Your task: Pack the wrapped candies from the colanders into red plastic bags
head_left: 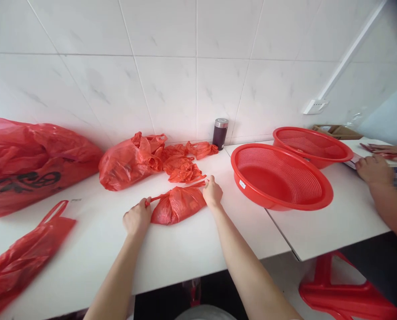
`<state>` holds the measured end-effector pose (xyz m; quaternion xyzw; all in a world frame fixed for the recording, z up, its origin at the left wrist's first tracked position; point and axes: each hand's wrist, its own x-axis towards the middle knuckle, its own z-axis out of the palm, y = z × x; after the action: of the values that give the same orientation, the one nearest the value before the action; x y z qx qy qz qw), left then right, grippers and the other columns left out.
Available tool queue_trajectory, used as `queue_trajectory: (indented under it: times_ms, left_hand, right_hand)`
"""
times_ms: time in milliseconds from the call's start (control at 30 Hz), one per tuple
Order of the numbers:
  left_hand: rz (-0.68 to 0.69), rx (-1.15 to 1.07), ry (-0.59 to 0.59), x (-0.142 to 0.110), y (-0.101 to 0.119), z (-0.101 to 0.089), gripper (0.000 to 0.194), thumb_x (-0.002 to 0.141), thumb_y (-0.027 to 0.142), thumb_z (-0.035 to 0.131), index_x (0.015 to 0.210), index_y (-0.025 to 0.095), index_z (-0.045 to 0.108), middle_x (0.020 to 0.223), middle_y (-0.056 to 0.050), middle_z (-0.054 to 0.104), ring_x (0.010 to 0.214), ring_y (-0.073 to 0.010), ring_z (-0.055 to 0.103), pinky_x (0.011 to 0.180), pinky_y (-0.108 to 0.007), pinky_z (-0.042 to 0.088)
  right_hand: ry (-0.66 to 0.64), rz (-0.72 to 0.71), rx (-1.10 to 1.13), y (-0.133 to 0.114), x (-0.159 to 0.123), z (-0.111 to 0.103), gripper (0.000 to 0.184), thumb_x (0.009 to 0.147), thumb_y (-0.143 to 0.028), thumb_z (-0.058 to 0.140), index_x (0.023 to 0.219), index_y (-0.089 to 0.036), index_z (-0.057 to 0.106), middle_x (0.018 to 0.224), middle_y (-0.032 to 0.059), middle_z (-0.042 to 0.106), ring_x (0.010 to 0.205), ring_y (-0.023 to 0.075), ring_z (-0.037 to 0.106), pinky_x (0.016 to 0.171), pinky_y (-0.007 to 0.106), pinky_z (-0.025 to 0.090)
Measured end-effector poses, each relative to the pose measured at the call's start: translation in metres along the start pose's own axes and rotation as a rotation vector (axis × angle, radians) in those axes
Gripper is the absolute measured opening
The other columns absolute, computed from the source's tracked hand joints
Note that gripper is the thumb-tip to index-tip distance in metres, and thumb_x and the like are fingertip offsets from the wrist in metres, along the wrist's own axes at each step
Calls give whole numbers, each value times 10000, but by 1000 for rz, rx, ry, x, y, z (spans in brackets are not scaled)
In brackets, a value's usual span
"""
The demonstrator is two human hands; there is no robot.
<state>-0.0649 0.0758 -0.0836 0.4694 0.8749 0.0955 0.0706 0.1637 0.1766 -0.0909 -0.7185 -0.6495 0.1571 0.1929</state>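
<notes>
Red plastic bag [178, 208], in the head view, rests bulging on the white counter [171, 258], with the left grip [137, 218] closed around one twisted end and the right grip [213, 193] pinching the opposite end, crumpled red bags [184, 170] lying just behind it and a red mesh basket [285, 166] standing to its right.

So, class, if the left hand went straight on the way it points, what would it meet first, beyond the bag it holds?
The left hand would probably meet the bulging red bag just beyond, though depth is unclear.
</notes>
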Motion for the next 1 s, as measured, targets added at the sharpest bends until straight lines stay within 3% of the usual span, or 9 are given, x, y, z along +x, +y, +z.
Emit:
queue_trajectory:
  times_ms: [200,267,367,433,533,633,733,833,1000]
  left_hand:
    - [15,-100,-173,7,-21,-25,447,940,536,422,898,154,650,778,-30,672,685,-162,637,710,-340,508]
    - [36,-109,-152,9,-18,-38,346,930,455,484,960,152,649,877,-59,689,803,-203,659,779,-390,503]
    - [151,-137,-16,4,5,-52,335,950,281,424,1253,205,545,1310,-132,566,1225,-291,513,1020,-518,355]
    - [327,-186,0,-3,30,-52,379,966,253,380,1329,248,491,1449,-93,454,1351,-261,378,1114,-486,250]
    - [553,-231,-163,-13,64,-43,321,919,340,541,1213,219,588,1327,-82,565,1230,-238,501,1062,-453,355]
    - [583,-256,-322,-16,72,-43,237,864,333,636,1026,161,654,1069,-77,666,1010,-225,610,933,-465,460]
    - [549,-366,-432,-17,50,-69,158,821,306,661,895,167,678,926,-43,693,882,-198,636,835,-382,507]
    - [479,-536,-475,-21,5,-121,243,785,385,658,923,187,684,914,-27,712,858,-204,658,773,-314,525]
    - [160,-742,-166,-15,-109,-211,565,719,547,681,1138,175,609,1028,-48,718,938,-222,656,824,-346,535]
  right_hand:
    - [80,2,181,8,-1,3,246,1022,-287,275,1100,-209,495,816,40,650,726,174,605,596,242,300]
    - [105,-28,249,12,-2,5,255,1019,-310,279,1084,-210,504,830,35,652,723,170,596,597,237,300]
    - [144,-69,361,15,-1,7,287,1014,-350,262,1070,-213,507,884,35,661,728,164,590,607,233,321]
    - [161,-100,437,17,-1,8,302,1002,-396,273,1040,-220,516,890,32,664,730,163,589,618,231,341]
    - [189,-124,546,21,-1,7,329,978,-460,287,990,-225,517,888,39,661,740,169,586,643,235,369]
    - [213,-113,646,26,0,5,347,957,-488,285,963,-212,496,843,50,636,725,173,568,658,243,390]
    - [200,-107,725,30,2,7,365,940,-514,285,972,-201,470,729,25,585,634,162,532,623,244,395]
    - [175,-102,758,31,4,10,364,913,-537,335,965,-204,472,662,-5,553,568,151,495,598,247,384]
    - [160,-84,747,31,7,16,371,854,-560,427,923,-207,515,741,26,613,638,171,537,610,258,375]
